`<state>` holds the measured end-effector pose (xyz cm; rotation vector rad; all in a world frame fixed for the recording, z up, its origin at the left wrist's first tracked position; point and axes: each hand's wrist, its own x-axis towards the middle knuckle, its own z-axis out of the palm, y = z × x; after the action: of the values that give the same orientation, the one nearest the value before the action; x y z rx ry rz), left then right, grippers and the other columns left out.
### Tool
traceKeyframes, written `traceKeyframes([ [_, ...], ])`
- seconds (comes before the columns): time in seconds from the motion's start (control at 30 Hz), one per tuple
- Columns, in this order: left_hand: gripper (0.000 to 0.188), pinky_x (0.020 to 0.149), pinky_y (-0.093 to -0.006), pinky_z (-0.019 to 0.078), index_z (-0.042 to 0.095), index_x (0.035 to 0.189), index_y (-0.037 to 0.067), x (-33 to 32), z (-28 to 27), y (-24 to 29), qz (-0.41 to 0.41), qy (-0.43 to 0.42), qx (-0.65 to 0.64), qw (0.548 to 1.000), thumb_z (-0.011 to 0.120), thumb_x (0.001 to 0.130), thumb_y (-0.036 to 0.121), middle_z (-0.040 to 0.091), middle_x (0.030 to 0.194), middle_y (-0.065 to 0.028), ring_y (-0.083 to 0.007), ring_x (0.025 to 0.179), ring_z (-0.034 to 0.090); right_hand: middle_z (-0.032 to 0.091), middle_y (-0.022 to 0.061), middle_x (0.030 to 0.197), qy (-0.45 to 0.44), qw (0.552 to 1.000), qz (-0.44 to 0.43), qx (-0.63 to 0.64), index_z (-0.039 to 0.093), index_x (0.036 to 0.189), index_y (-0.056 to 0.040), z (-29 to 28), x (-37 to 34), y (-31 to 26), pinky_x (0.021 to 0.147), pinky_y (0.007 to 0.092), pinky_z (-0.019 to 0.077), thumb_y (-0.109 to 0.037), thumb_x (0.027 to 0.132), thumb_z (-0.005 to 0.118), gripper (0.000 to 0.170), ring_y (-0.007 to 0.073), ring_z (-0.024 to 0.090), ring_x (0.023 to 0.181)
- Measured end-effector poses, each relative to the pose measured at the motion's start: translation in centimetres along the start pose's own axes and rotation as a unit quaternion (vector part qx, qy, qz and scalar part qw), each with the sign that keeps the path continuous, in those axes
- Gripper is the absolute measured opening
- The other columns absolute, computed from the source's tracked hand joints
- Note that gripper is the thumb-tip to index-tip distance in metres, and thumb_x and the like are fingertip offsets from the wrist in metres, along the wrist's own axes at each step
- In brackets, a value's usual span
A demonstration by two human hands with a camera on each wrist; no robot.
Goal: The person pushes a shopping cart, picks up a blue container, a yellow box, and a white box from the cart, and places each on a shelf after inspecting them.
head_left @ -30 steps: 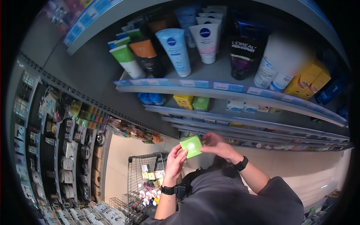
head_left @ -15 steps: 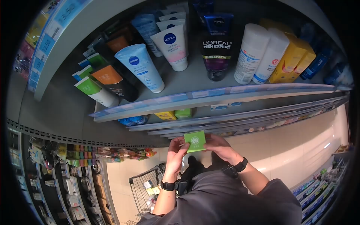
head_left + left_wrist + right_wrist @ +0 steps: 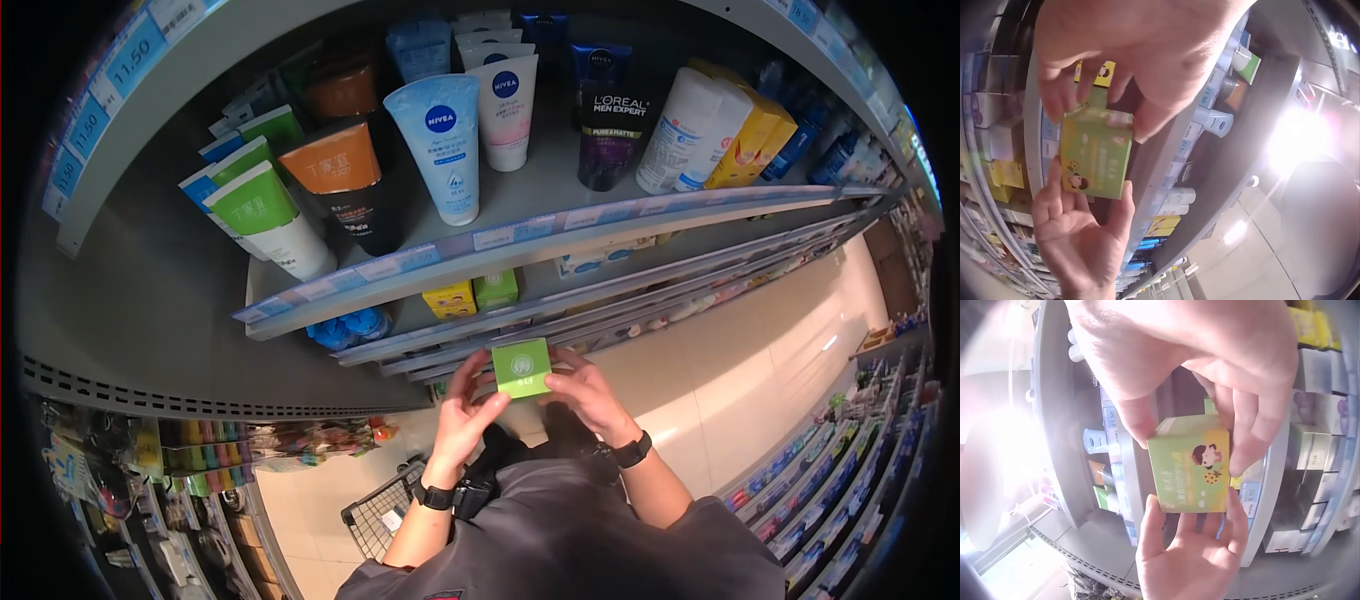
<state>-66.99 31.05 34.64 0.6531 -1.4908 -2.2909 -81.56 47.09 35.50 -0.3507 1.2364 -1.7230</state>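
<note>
A small green box (image 3: 521, 368) is held between both hands in front of the body, its face with a round white emblem turned up toward the head. My left hand (image 3: 462, 418) grips its left side, thumb at the near corner. My right hand (image 3: 590, 397) pinches the right side. In the left wrist view the box (image 3: 1096, 153) shows a printed cartoon face and small lettering, with the right hand (image 3: 1082, 240) below it. In the right wrist view the left hand (image 3: 1192, 556) touches the lower edge of the box (image 3: 1190, 464).
An upper shelf (image 3: 400, 262) bears a blue tube (image 3: 441, 150), a black tube (image 3: 609, 140) and white bottles (image 3: 692, 130). On the shelf below are a yellow box (image 3: 449, 300) and another green box (image 3: 496, 289). A wire cart (image 3: 385, 515) stands on the floor at lower left.
The head view has shifted, so the shelves sit differently and less of the cart shows. Both hands still hold the green box, with the left fingers now spread more beside it.
</note>
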Motion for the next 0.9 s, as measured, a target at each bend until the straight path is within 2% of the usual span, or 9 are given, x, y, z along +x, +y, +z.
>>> traceKeyframes([
  [0.07,0.079,0.104,-0.0376,0.0434,0.034,0.148,0.002,-0.5,-0.5,0.7,0.083,-0.072,0.072,0.991,0.076,0.082,0.008,0.041,0.147,-0.0136,-0.0222,0.128,0.049,0.063,0.0184,0.122,0.005,0.998,0.024,0.063,0.037,0.143,0.0066,0.8,-0.4,0.2,0.083,0.0337,0.0543,-0.018,0.097,0.058,0.056,0.0249,0.066,0.103],
  [0.1,0.086,0.104,-0.0384,0.0436,0.029,0.15,0.001,-0.6,-1.2,0.7,0.086,-0.1,0.097,0.987,0.078,0.079,0.006,0.037,0.151,-0.0157,-0.0234,0.133,0.045,0.063,0.0184,0.122,0.006,0.998,0.026,0.06,0.037,0.143,0.0066,0.9,-0.5,0.5,0.083,0.0337,0.0543,-0.018,0.097,0.058,0.056,0.0249,0.066,0.103],
  [0.17,0.085,0.104,-0.0378,0.0436,0.03,0.15,0.0,-0.7,-1.6,1.0,0.069,-0.102,0.059,0.991,0.078,0.08,0.006,0.037,0.15,-0.0156,-0.0234,0.132,0.046,0.066,0.02,0.115,-0.069,0.992,0.062,0.087,0.035,0.144,0.0054,0.9,-0.4,0.9,0.078,0.0335,0.056,-0.024,0.101,0.052,0.055,0.0275,0.07,0.093],
  [0.3,0.074,0.103,-0.0346,0.0438,0.033,0.147,-0.003,-0.9,-1.8,1.5,0.036,-0.069,-0.006,0.997,0.073,0.086,0.008,0.049,0.14,-0.0153,-0.0214,0.124,0.053,0.068,0.0209,0.108,-0.049,0.993,0.067,0.084,0.038,0.143,0.0041,2.0,-0.9,0.4,0.077,0.0333,0.056,-0.027,0.102,0.049,0.052,0.0278,0.071,0.086],
  [0.37,0.061,0.1,-0.0339,0.0468,0.038,0.143,-0.003,-0.8,-1.9,0.7,0.001,-0.014,-0.021,1.0,0.068,0.092,0.013,0.061,0.125,-0.0134,-0.0195,0.115,0.059,0.066,0.0184,0.114,-0.058,0.997,0.055,-0.015,0.041,0.141,0.0042,2.0,-1.0,0.1,0.08,0.0323,0.0548,-0.026,0.101,0.054,0.052,0.0244,0.07,0.09],
  [0.47,0.06,0.097,-0.0334,0.05,0.04,0.142,-0.002,-1.0,-1.4,0.6,-0.024,0.003,-0.049,0.999,0.068,0.093,0.017,0.063,0.122,-0.0134,-0.0188,0.111,0.061,0.065,0.0124,0.113,-0.034,0.992,-0.011,-0.121,0.043,0.139,0.0054,1.7,-0.7,0.1,0.081,0.0291,0.054,-0.02,0.096,0.064,0.054,0.0182,0.067,0.096],
  [0.53,0.06,0.094,-0.033,0.0521,0.04,0.142,-0.003,-1.1,-1.0,0.6,-0.016,0.002,-0.048,0.999,0.068,0.093,0.019,0.063,0.121,-0.0139,-0.0186,0.109,0.062,0.061,0.0109,0.12,-0.044,0.992,0.01,-0.117,0.041,0.14,0.0062,1.3,-0.7,-0.5,0.087,0.0296,0.0519,-0.016,0.092,0.07,0.06,0.0159,0.063,0.101],
  [0.7,0.057,0.095,-0.032,0.0522,0.04,0.139,-0.005,-1.4,0.2,0.1,-0.021,-0.019,-0.043,0.999,0.066,0.095,0.021,0.058,0.13,-0.0143,-0.0197,0.114,0.06,0.052,0.014,0.135,-0.066,0.99,-0.079,-0.095,0.032,0.146,0.0069,1.0,-1.1,-1.4,0.093,0.0324,0.0491,-0.017,0.089,0.07,0.072,0.0167,0.061,0.108],
  [0.9,0.073,0.095,-0.0332,0.0518,0.034,0.145,-0.005,-1.8,1.5,-0.1,0.01,-0.001,-0.067,0.998,0.074,0.086,0.01,0.055,0.133,-0.0165,-0.0199,0.115,0.06,0.059,0.0165,0.123,-0.084,0.994,-0.042,-0.052,0.026,0.149,0.0037,-0.4,-0.9,-1.7,0.09,0.0329,0.0515,-0.012,0.089,0.071,0.076,0.0199,0.064,0.104],
])
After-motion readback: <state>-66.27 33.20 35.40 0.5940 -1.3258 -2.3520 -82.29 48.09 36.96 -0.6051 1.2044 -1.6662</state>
